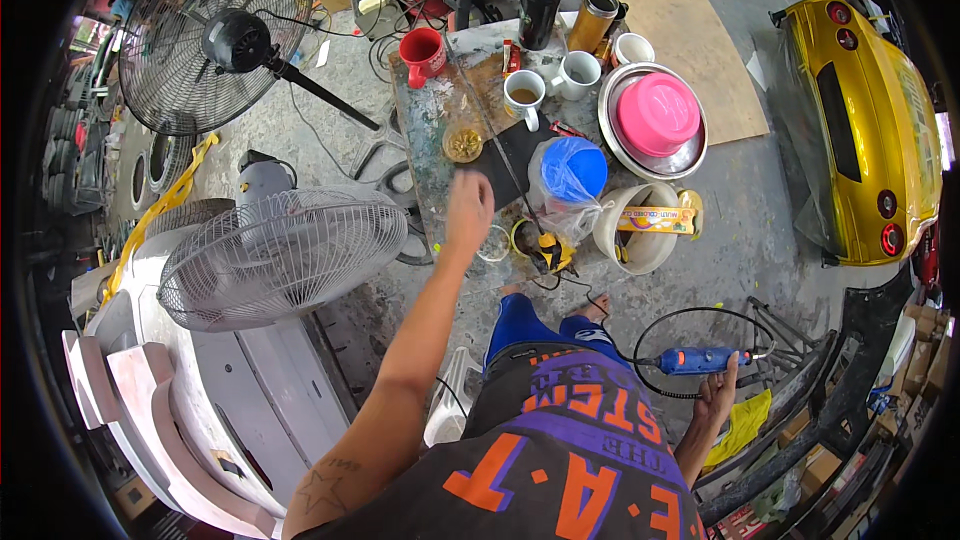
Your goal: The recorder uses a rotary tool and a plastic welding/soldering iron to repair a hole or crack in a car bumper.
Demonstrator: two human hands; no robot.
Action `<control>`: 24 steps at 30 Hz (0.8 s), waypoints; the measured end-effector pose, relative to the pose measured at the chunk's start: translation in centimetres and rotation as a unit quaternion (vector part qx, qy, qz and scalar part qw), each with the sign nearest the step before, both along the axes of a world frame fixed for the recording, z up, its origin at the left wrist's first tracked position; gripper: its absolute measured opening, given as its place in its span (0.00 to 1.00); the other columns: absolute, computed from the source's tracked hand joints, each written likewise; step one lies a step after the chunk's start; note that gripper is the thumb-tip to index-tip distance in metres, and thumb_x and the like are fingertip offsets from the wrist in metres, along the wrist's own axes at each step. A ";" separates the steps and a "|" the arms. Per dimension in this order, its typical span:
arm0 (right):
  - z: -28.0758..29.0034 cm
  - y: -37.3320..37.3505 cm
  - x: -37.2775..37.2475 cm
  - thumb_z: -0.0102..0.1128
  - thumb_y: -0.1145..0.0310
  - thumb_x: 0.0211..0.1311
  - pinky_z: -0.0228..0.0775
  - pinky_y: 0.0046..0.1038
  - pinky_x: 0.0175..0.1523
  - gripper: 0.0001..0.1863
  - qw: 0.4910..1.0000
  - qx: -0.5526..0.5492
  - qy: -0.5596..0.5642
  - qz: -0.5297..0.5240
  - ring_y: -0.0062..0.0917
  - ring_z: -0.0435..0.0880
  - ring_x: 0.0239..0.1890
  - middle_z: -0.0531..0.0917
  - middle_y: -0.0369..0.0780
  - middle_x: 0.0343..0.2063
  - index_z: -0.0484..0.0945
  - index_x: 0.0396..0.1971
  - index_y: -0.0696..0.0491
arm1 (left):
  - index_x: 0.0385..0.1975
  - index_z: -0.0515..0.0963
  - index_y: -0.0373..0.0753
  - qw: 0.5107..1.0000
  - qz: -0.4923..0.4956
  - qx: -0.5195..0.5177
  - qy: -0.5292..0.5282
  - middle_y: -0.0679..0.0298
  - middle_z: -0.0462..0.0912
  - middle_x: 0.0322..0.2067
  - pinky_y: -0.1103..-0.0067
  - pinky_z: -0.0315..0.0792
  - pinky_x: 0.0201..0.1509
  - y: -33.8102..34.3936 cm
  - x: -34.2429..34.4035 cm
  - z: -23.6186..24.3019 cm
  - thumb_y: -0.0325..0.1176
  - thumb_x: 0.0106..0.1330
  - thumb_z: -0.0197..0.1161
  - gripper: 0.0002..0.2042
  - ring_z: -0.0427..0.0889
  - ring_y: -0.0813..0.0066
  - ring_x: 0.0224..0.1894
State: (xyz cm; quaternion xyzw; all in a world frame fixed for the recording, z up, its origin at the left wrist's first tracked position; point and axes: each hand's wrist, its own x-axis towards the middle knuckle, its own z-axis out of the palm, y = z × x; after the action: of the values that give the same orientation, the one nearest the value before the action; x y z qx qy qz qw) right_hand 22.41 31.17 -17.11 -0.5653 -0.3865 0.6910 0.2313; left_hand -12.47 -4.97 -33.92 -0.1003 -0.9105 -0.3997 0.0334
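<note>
I see my left hand [468,205] stretched forward over the near edge of the low table [425,145], just beside a small dish [463,142]. My right hand [716,395] hangs low at my right, holding a rotary tool [700,359]. Mugs [524,93] stand farther back on the table. A bowl [657,114] sits upside down in a tray [612,130] to the right. Two fans [280,255] stand to my left.

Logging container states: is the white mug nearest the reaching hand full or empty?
Partly full: the white mug stands upright with brown liquid showing inside.
</note>
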 end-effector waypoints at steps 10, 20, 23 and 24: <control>-0.6 0.9 0.1 0.62 0.57 0.63 0.38 0.15 0.11 0.14 1.000 0.009 0.002 0.027 0.06 0.51 0.08 0.62 0.23 0.12 0.70 0.21 0.46 | 0.33 0.70 0.32 0.990 -0.005 -0.046 -0.136 0.45 0.76 0.35 0.60 0.73 0.41 3.0 6.3 -2.8 0.30 0.56 0.60 0.10 0.77 0.43 0.37; -0.3 0.5 -0.2 0.61 0.57 0.63 0.38 0.16 0.11 0.15 0.999 -0.001 0.005 0.049 0.07 0.52 0.08 0.61 0.23 0.11 0.70 0.21 0.46 | 0.31 0.70 0.33 0.987 0.161 0.016 -0.005 0.43 0.76 0.34 0.59 0.69 0.37 -1.4 -0.4 -2.4 0.29 0.60 0.59 0.07 0.75 0.42 0.34; -0.4 0.5 0.1 0.61 0.57 0.63 0.39 0.15 0.11 0.15 1.000 0.006 0.005 0.030 0.06 0.52 0.08 0.62 0.24 0.12 0.70 0.21 0.46 | 0.32 0.71 0.33 0.990 0.138 -0.015 0.008 0.48 0.76 0.29 0.62 0.69 0.38 -3.1 3.6 -1.7 0.31 0.61 0.60 0.08 0.76 0.49 0.34; -0.4 0.3 0.0 0.61 0.57 0.63 0.39 0.15 0.11 0.15 1.000 0.004 0.003 0.027 0.06 0.52 0.08 0.62 0.24 0.12 0.70 0.21 0.46 | 0.33 0.70 0.33 0.988 0.148 -0.041 -0.025 0.48 0.75 0.32 0.62 0.70 0.39 -3.8 5.2 -1.6 0.32 0.61 0.60 0.09 0.75 0.48 0.36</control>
State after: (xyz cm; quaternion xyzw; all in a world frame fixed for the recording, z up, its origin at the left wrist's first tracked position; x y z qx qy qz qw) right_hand 22.43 31.50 -17.51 -0.5513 -0.4038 0.6974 0.2160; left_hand -7.28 -8.79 -35.50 0.0439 -0.9317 -0.3546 0.0655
